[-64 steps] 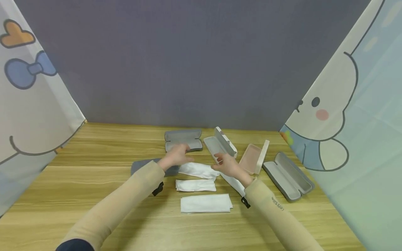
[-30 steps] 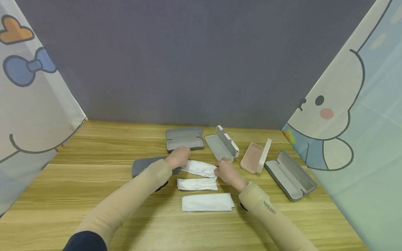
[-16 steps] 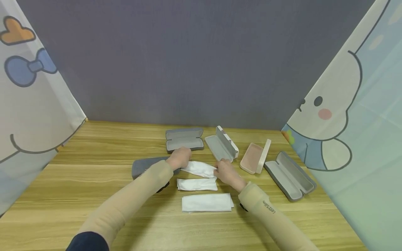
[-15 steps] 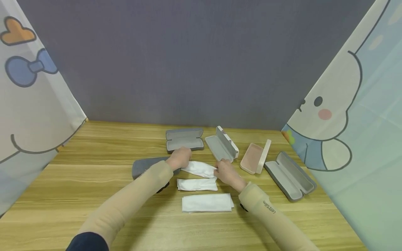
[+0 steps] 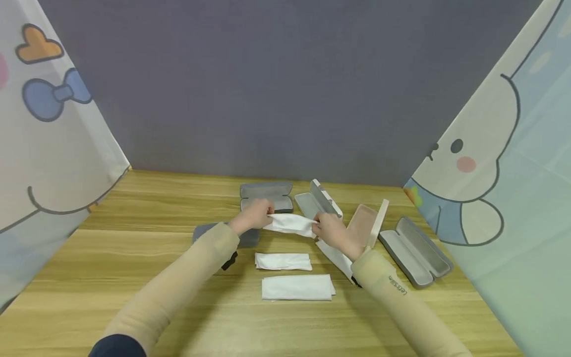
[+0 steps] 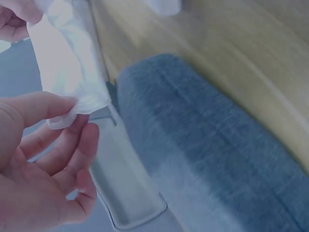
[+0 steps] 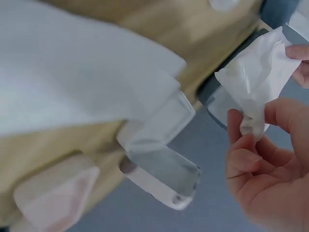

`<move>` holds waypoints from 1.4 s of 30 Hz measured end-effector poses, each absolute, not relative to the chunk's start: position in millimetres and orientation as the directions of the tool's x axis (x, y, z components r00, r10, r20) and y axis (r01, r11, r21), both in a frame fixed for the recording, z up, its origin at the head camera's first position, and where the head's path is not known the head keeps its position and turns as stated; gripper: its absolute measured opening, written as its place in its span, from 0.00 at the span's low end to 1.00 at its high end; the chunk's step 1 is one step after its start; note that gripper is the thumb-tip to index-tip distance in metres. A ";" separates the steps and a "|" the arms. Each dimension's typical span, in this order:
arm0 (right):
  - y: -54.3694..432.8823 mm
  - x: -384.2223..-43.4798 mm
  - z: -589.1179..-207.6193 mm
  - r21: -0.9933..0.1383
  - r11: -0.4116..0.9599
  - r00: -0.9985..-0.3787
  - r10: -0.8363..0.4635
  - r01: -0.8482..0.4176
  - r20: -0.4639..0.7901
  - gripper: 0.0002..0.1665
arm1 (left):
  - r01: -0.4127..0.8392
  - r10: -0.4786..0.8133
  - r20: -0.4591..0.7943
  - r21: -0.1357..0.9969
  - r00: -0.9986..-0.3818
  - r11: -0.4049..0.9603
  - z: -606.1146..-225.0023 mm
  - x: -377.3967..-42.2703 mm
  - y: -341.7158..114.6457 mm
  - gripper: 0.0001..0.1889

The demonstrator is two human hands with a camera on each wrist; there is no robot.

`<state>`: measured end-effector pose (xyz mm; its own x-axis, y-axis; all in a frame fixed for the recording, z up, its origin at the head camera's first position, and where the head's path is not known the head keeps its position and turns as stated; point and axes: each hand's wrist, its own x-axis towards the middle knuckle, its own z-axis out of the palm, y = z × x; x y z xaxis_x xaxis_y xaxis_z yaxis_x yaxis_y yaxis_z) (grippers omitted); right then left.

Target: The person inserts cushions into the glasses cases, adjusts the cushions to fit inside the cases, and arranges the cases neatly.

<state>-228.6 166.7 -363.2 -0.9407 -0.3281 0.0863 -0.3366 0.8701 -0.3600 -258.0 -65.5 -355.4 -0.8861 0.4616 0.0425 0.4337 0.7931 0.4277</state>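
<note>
A folded white cloth (image 5: 292,224) is stretched between my two hands, raised over the table. My left hand (image 5: 256,213) pinches its left end between thumb and fingers, as the left wrist view shows up close. At the other end, my right hand (image 5: 332,229) pinches the gathered cloth tip (image 7: 252,126). Behind the left hand lies an open grey glasses case (image 5: 267,188), partly hidden by it. A shut blue-grey glasses case (image 6: 207,135) sits below the left wrist, half covered by it in the head view.
Two folded white cloths, one narrow (image 5: 283,262) and one wider (image 5: 298,287), lie nearer me. Another white cloth (image 5: 334,258) slants beside my right wrist. Open glasses cases, white-lidded (image 5: 327,198), pink (image 5: 361,220) and grey (image 5: 406,255), stand to the right. A grey panel (image 5: 267,89) rises behind.
My hands came down onto the white cloth, took both its ends, and have lifted it up and away from the table. The slanted cloth by my right wrist shows again.
</note>
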 end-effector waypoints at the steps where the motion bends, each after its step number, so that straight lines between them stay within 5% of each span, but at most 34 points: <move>1: 167.1 -229.8 -359.8 -0.368 0.860 -0.935 -0.339 -0.353 0.104 0.09 | 0.436 0.460 0.061 0.450 -0.886 0.780 -353.4 -258.5 -67.2 0.04; 13: 159.2 -241.3 -332.4 -0.422 0.775 -0.882 -0.398 -0.470 0.252 0.10 | 0.326 0.333 0.130 0.692 -0.934 0.644 -334.0 -260.5 -89.4 0.09; 34: 130.5 -290.9 -323.8 -0.307 0.810 -0.865 -0.449 -0.500 0.224 0.16 | 0.122 0.119 0.059 0.761 -0.991 0.637 -333.4 -280.5 -112.9 0.13; 42: 119.1 -310.9 -339.2 -0.264 0.835 -0.875 -0.449 -0.483 0.179 0.17 | 0.112 0.023 0.131 0.728 -0.991 0.676 -345.5 -283.9 -112.1 0.11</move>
<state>-310.9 119.1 -339.2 -0.8751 -0.4494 0.1794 -0.4829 0.8348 -0.2645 -283.9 -112.1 -345.5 -0.9911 0.0228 0.1311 0.1118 0.6764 0.7280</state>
